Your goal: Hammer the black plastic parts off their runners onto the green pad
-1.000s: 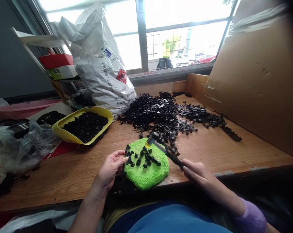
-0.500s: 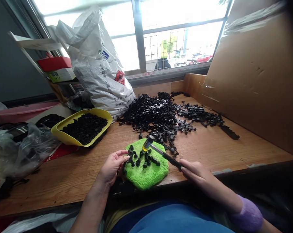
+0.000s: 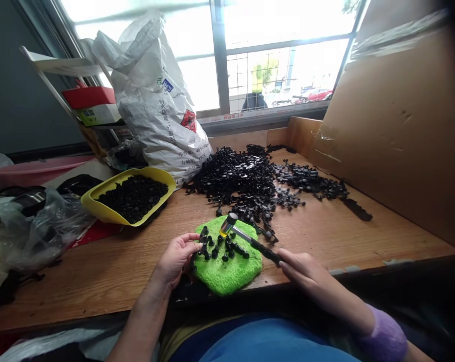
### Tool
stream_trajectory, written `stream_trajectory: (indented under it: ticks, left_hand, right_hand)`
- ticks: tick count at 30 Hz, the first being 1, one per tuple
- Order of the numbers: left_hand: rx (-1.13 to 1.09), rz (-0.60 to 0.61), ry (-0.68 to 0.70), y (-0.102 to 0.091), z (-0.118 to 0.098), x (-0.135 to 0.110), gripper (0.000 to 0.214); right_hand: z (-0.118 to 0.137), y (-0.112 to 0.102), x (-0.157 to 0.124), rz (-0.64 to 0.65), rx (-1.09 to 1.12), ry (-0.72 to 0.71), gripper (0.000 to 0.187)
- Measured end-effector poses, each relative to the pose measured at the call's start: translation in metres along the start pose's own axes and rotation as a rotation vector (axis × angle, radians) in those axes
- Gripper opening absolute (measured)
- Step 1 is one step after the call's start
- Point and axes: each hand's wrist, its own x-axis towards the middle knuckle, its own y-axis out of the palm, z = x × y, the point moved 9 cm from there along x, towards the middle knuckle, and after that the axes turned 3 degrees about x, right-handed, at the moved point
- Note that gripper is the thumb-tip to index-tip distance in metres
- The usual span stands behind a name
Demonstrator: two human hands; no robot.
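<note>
My right hand is closed round the dark handle of a small mallet. Its head, black at the top and yellow at the lower end, is over a bright green fluffy pad. Several black plastic parts with round heads lie on the pad beneath and around the mallet head. At the pad's left edge, my left hand pinches a black plastic strip with round-headed pieces between thumb and fingers. Whether the mallet touches the parts I cannot tell.
A large heap of black plastic parts covers the back middle of the wooden table. On the left stand a yellow tray of black pieces and a tall white sack. A cardboard sheet leans on the right.
The mallet head has shifted very slightly left and down over the pad. My left hand keeps its pinch in the same place. The view has moved a little.
</note>
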Motion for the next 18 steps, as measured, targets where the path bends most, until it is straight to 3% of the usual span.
stream_trajectory:
  ticks: [6, 10, 14, 18]
  left_hand:
    - [0.052, -0.053, -0.003, 0.000, -0.005, -0.002, 0.028]
    - [0.042, -0.038, -0.024, 0.001, -0.004, -0.002, 0.032]
    - [0.058, -0.045, -0.002, -0.002, -0.003, 0.001, 0.030]
    - [0.062, -0.032, 0.008, -0.001, -0.001, 0.003, 0.030]
  right_hand:
    - [0.033, -0.012, 0.017, -0.092, -0.143, -0.098, 0.022]
    - [0.038, -0.004, 0.025, -0.001, -0.358, -0.075, 0.023]
    - [0.045, -0.012, 0.024, -0.090, -0.312, -0.105, 0.024]
    - [0.037, -0.003, 0.026, -0.018, -0.408, -0.055, 0.022]
